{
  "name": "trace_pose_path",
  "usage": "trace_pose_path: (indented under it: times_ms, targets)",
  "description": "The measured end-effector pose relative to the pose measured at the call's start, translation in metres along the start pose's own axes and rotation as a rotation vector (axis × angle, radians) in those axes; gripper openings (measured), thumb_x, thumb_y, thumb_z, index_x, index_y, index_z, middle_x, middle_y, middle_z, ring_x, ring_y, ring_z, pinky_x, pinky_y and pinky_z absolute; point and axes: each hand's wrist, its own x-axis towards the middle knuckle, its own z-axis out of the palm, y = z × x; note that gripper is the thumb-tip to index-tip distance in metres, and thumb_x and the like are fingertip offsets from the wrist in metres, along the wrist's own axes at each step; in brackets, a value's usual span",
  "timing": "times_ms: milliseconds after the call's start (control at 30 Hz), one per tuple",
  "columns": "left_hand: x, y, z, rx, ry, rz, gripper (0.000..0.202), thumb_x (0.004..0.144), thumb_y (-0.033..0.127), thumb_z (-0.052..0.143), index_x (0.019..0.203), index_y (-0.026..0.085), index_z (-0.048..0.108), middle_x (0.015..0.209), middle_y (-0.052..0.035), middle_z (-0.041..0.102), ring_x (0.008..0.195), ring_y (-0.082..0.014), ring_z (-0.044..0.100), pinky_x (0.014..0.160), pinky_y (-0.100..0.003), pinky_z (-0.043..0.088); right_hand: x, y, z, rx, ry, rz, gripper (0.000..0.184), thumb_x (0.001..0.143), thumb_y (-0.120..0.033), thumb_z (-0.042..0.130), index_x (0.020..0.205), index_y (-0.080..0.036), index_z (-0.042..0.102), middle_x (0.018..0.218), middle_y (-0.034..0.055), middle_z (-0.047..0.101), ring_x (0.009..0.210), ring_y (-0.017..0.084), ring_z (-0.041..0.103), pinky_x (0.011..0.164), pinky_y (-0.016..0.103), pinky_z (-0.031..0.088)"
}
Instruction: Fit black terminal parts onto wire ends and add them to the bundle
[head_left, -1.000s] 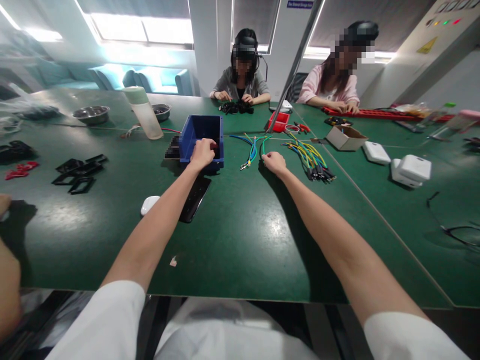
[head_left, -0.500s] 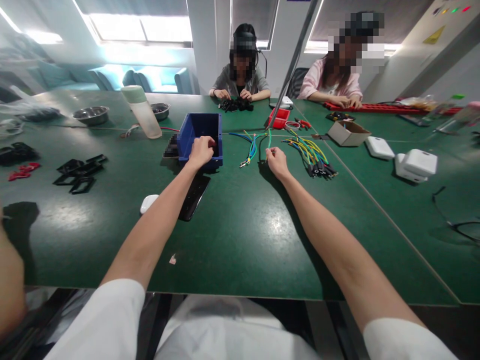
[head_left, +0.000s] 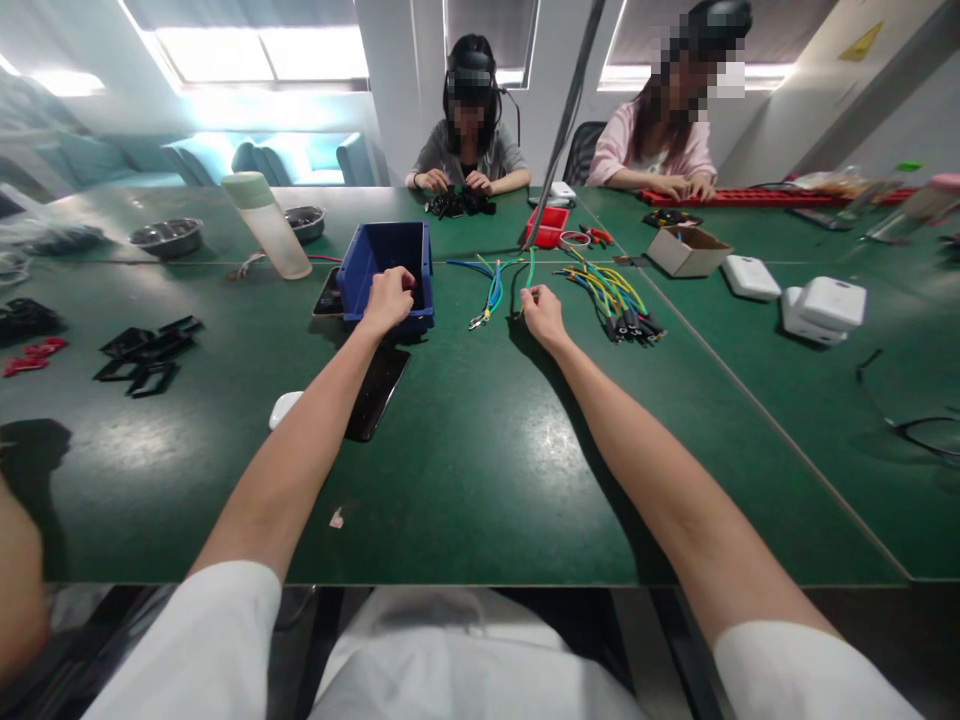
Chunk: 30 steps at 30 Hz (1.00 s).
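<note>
My left hand [head_left: 388, 298] reaches into the blue plastic bin [head_left: 381, 254] over its near rim, fingers curled; what they hold inside is hidden. My right hand [head_left: 542, 313] lies on the green table [head_left: 480, 440] with thumb and fingers pinched on the end of a green wire [head_left: 531, 268]. That wire belongs to a small loose bunch of blue and green wires [head_left: 491, 285] between my hands. A larger bundle of yellow, green and blue wires with black plugs [head_left: 619, 300] lies just right of my right hand.
A black phone [head_left: 377, 390] and a white earbud case [head_left: 285, 408] lie near my left forearm. Black frames [head_left: 146, 350], a bottle [head_left: 266, 225], steel bowls [head_left: 165, 236], a cardboard box [head_left: 686, 250] and white adapters [head_left: 821, 308] stand around. Two people work across the table.
My right hand moved forward and pinched the green wire's end. My left hand stayed at the bin, fingers dipping in. The camera tilted slightly.
</note>
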Motion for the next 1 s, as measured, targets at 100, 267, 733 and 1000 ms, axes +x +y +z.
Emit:
trace_pose_path:
  times_ms: [100,267,733,1000]
  targets:
    - [0.0,0.002,-0.001,-0.003,0.007,0.011,0.023,0.073,0.01,0.055,0.092,0.017,0.066,0.098,-0.0113,0.07,0.095,-0.0263,0.061,0.09,-0.038,0.045,0.0,0.0,0.0,0.002,-0.005,-0.002,0.023,0.092,-0.041,0.048,0.084,-0.02,0.054,0.075,0.005,0.062,0.072,0.021,0.055,0.074,0.032,0.04]
    - [-0.002,0.002,-0.001,0.016,0.03,0.031,0.024,0.078,0.01,0.051,0.096,0.016,0.065,0.102,-0.0115,0.07,0.096,-0.0259,0.061,0.091,-0.038,0.045,-0.003,-0.002,0.0,0.026,0.016,0.013,0.024,0.091,-0.042,0.047,0.084,-0.02,0.054,0.074,0.0045,0.061,0.071,0.021,0.055,0.074,0.033,0.04]
    - [-0.005,0.007,-0.003,0.096,0.019,-0.036,0.03,0.086,0.019,0.05,0.116,0.018,0.056,0.109,-0.0146,0.066,0.1,-0.0291,0.062,0.088,-0.04,0.048,-0.036,-0.034,-0.03,0.148,-0.061,-0.058,0.024,0.092,-0.044,0.045,0.086,-0.021,0.048,0.065,-0.0007,0.055,0.062,0.016,0.051,0.064,0.029,0.036]
    - [-0.01,0.012,-0.007,0.134,-0.008,-0.121,0.031,0.089,0.028,0.049,0.119,0.023,0.058,0.107,-0.0156,0.067,0.101,-0.0328,0.063,0.085,-0.044,0.049,-0.056,-0.045,-0.049,0.198,-0.19,-0.102,0.026,0.09,-0.048,0.046,0.086,-0.022,0.046,0.061,-0.0031,0.052,0.056,0.014,0.046,0.06,0.028,0.035]
